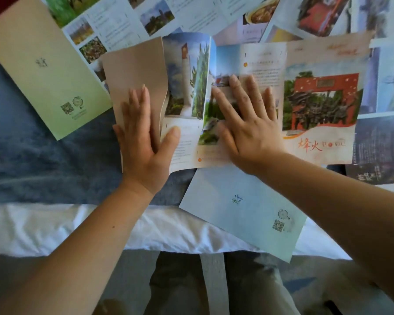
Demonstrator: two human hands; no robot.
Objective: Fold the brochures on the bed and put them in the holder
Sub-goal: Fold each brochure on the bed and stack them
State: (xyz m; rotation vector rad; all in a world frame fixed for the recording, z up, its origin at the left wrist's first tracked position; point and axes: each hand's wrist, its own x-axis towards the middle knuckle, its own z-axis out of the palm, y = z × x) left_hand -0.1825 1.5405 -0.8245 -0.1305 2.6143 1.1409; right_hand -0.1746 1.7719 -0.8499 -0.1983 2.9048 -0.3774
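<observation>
- While its fingers lie straight and close together, the left hand presses flat on the folded-over beige panel of the red-gate brochure.
- Right hand: fingers spread, palm down on that brochure's inner page.
- Left of it lies a green brochure.
- Tucked under its near edge, a pale-blue brochure crosses the blue blanket and the white sheet.
- Beyond it, more open brochures overlap.

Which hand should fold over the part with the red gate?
Probably the right hand: it lies flat just beside the red gate panel, while the left hand presses the tan flap on the far side.
</observation>
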